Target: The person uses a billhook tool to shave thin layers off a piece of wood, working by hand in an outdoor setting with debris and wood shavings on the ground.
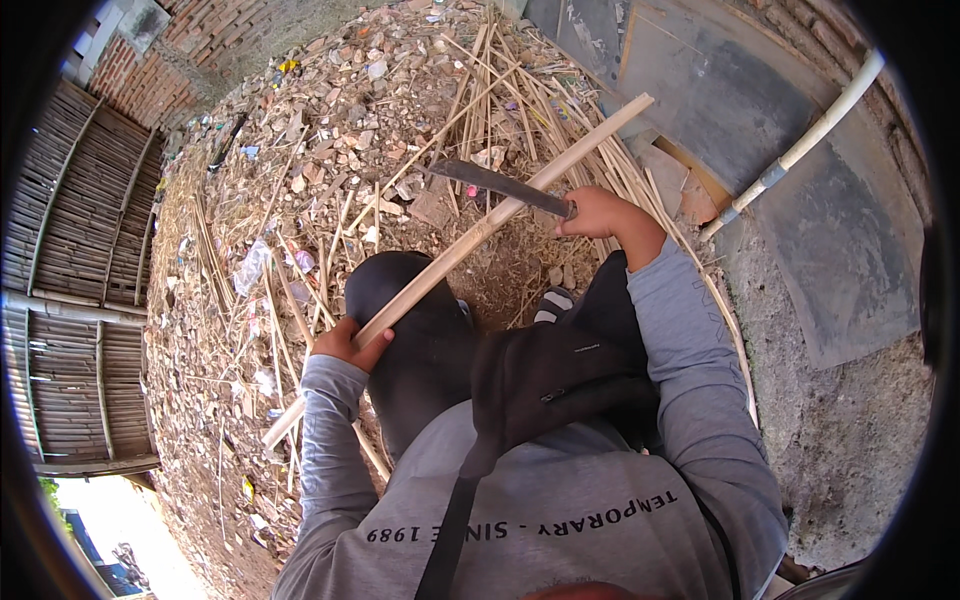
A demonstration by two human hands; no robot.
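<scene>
A long, pale bamboo strip (440, 268) lies slantwise across my left knee, from the lower left to the upper right. My left hand (352, 346) is closed around its lower part, with a short end sticking out behind. My right hand (603, 215) grips the handle end of a machete (500, 184), whose dark blade points to the left. The blade crosses the strip beyond its middle; whether it touches or only passes over it, I cannot tell. The machete's handle is mostly hidden inside my fist.
Split bamboo sticks (490, 85) lie heaped ahead, with more on the left over rubble (330, 130). A woven bamboo wall (85, 200) stands at left. On the right are grey panels (740, 80), a white pipe (800, 150) and a concrete edge (820, 440). A black bag (560, 385) rests on my lap.
</scene>
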